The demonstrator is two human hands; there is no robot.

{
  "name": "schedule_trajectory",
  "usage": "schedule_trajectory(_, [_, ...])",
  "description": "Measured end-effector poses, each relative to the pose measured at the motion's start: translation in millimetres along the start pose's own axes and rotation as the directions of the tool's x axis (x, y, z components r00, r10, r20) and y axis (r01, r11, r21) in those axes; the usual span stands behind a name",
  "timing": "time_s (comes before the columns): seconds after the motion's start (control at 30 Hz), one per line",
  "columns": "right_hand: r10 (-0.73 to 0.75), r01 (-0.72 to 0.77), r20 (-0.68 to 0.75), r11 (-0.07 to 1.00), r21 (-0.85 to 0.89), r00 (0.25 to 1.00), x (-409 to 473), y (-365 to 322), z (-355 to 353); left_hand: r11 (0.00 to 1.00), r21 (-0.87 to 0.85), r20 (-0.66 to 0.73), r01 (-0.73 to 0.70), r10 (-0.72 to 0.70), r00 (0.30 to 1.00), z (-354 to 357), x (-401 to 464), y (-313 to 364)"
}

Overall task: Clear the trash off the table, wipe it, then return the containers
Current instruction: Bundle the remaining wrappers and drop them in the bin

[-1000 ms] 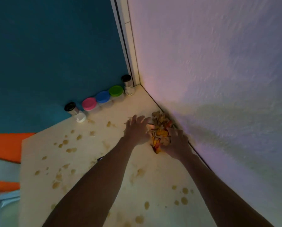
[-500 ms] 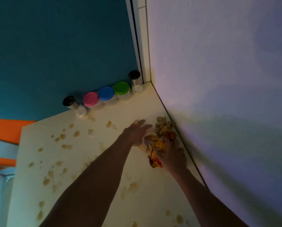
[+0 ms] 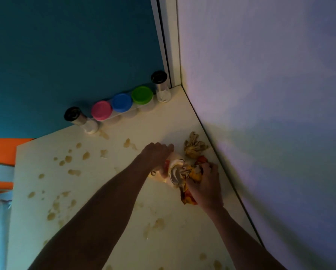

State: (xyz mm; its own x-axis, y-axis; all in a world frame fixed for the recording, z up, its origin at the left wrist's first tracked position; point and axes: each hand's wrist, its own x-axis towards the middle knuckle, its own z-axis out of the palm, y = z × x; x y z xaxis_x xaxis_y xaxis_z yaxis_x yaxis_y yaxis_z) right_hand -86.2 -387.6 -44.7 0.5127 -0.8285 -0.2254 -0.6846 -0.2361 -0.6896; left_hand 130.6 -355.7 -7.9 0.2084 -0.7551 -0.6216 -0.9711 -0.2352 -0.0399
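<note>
**Both hands on crumpled wrappers by the table's right edge**

Right hand (image 3: 206, 184) clenched around a wad of crumpled orange-and-yellow wrappers (image 3: 188, 178), fingers curled over its top. Left hand (image 3: 157, 154) pressed against the wad's left side, on a pale piece of the trash; fingers bent, though whether gripping or only pushing cannot be told. Wad lying on the cream table (image 3: 97, 191) close to its right edge, beside the white wall (image 3: 270, 114). Separate brownish crumpled scrap (image 3: 194, 146) just beyond the wad, nearer the far right corner, apart from both hands. Brown stains (image 3: 68, 158) scattered over the surface, thickest toward the left edge. Along the far edge, against the teal wall (image 3: 65, 55): a black-capped shaker (image 3: 79, 118), then containers with pink lid (image 3: 101, 110), blue lid (image 3: 122, 102) and green lid (image 3: 142, 95), then a second black-capped shaker (image 3: 161, 85) in the far right corner.
</note>
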Motion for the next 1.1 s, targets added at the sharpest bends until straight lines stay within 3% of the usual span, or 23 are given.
schedule_trajectory(0.07, [-0.036, 0.038, -0.024, 0.996, 0.079, 0.999, -1, 5, -4, 0.999, -0.011, -0.014, -0.045, 0.045, 0.999, -6, -7, -2])
schedule_trajectory(0.23, [-0.023, 0.074, -0.179, 0.956, 0.285, 0.984, -5, 15, -23, 0.948, 0.202, -0.225, -0.244, 0.288, 0.931, -25, -15, 9])
schedule_trajectory(0.37, [-0.058, 0.142, -0.227, 0.915, 0.377, 0.972, -13, 15, -36, 0.912, 0.23, -0.21, -0.34, 0.388, 0.898, -40, 3, 43])
schedule_trajectory(0.63, [-0.217, 0.289, -0.2, 0.819, 0.495, 0.956, -65, 6, -80, 0.991, -0.032, 0.038, -0.127, 0.128, 0.991, -58, 36, 68])
schedule_trajectory(0.83, [-0.144, 0.234, -0.185, 0.64, 0.731, 0.972, -96, 15, -106, 0.943, -0.328, -0.019, 0.044, -0.053, 0.998, -10, 12, 45])
schedule_trajectory(0.97, [-0.067, 0.056, -0.022, 0.563, 0.825, 0.998, -121, 34, -121, 0.845, -0.52, -0.088, 0.129, -0.203, 0.975, 22, -19, 39])
schedule_trajectory(1.1, [0.086, -0.145, 0.117, 0.631, 0.762, 0.989, -146, 53, -116, 0.754, -0.637, -0.132, 0.159, -0.31, 0.942, 48, -50, 47])
